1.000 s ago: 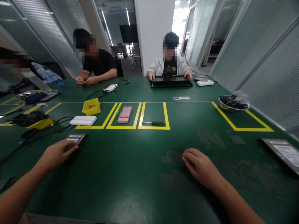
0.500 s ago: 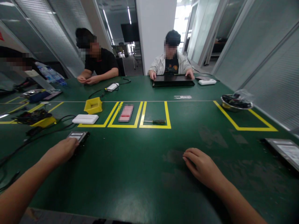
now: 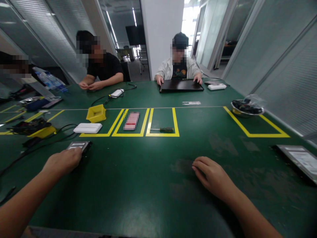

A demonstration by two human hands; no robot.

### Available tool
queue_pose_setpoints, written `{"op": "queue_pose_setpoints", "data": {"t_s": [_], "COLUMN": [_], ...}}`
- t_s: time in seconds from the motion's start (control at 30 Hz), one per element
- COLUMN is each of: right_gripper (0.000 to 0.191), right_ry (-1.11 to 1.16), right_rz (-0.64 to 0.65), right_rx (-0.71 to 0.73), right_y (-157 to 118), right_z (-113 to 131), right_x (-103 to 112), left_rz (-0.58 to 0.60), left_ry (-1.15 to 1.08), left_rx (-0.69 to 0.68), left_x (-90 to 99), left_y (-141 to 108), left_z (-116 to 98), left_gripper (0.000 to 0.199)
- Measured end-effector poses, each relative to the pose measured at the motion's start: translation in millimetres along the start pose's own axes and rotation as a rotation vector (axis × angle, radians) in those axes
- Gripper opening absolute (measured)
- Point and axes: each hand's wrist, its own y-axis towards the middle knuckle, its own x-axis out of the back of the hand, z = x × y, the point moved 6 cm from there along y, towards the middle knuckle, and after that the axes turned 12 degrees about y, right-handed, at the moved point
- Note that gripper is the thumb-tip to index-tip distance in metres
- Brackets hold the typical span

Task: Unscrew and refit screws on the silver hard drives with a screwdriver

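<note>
Green and scuffed, the worktop (image 3: pixel 138 191) spreads across most of the view. At its far edge sit two co-workers, one in a black shirt (image 3: pixel 107 67), one in a light jacket (image 3: pixel 194 67) with both hands on a flat black panel (image 3: pixel 182 85). By the right edge stands a metal bowl (image 3: pixel 244 114) heaped with dark items.

Nearer, the person's right hand (image 3: pixel 210 173) lies on the worktop, fingers loosely curled, with nothing visible in it. The left hand (image 3: pixel 63 161) covers the near part of a hard drive (image 3: pixel 80 144), which lies well back from the near edge, towards the left. Whether the fingers grip it or merely rest there cannot be told. A second hard drive (image 3: pixel 300 162) lies near the right edge, apart from the right hand.

Handling the left drive looks like the step in hand; any move with it would call for fingertips set firmly on opposite sides, clear of the dark cable (image 3: pixel 37 147) beyond. Smallest is a screwdriver (image 3: pixel 165 129), inside yellow tape.
</note>
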Motion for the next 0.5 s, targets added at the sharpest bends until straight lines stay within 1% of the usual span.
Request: {"op": "queue_pose_setpoints", "data": {"t_s": [0.07, 0.13, 0.17, 0.23, 0.3, 0.37, 0.4, 0.43, 0.5], "right_gripper": [0.02, 0.021, 0.021, 0.021, 0.021, 0.021, 0.021, 0.021, 0.022], "right_ry": [0.001, -0.002, -0.004, -0.012, -0.018, -0.019, -0.019, -0.019, -0.021], "right_rz": [0.0, 0.0, 0.003, 0.009, 0.011, 0.011, 0.01, 0.009, 0.0], "right_rx": [-0.002, -0.005, -0.007, -0.006, -0.005, -0.003, -0.003, -0.002, 0.002], "right_y": [-0.3, -0.3, -0.1, 0.5, 1.3, 1.9, 2.1, 2.1, 2.0], "right_z": [-1.2, -2.3, -2.8, -3.4, -3.3, -3.0, -2.8, -2.6, -2.6], "right_x": [0.4, 0.8, 0.9, 1.1, 2.1, 3.5, 4.3, 5.1, 6.7], "left_rz": [-0.056, -0.133, -0.154, -0.158, -0.165, -0.22, -0.258, -0.279, -0.308], "left_ry": [0.031, 0.038, 0.026, -0.022, -0.057, -0.037, -0.018, -0.008, -0.039], "left_rx": [-0.006, -0.023, -0.053, -0.161, -0.183, -0.133, -0.085, -0.022, 0.153], "left_x": [6.9, 16.7, 21.0, 27.2, 31.1, 33.0, 32.4, 29.5, 18.8], "left_y": [0.7, 0.8, 0.7, -0.9, -4.1, -9.2, -12.1, -14.5, -17.0], "left_z": [-6.4, -18.6, -27.2, -47.2, -57.7, -55.5, -49.2, -39.3, -9.3], "left_gripper": [0.035, 0.042, 0.043, 0.042, 0.042, 0.041, 0.042, 0.044, 0.055]}}
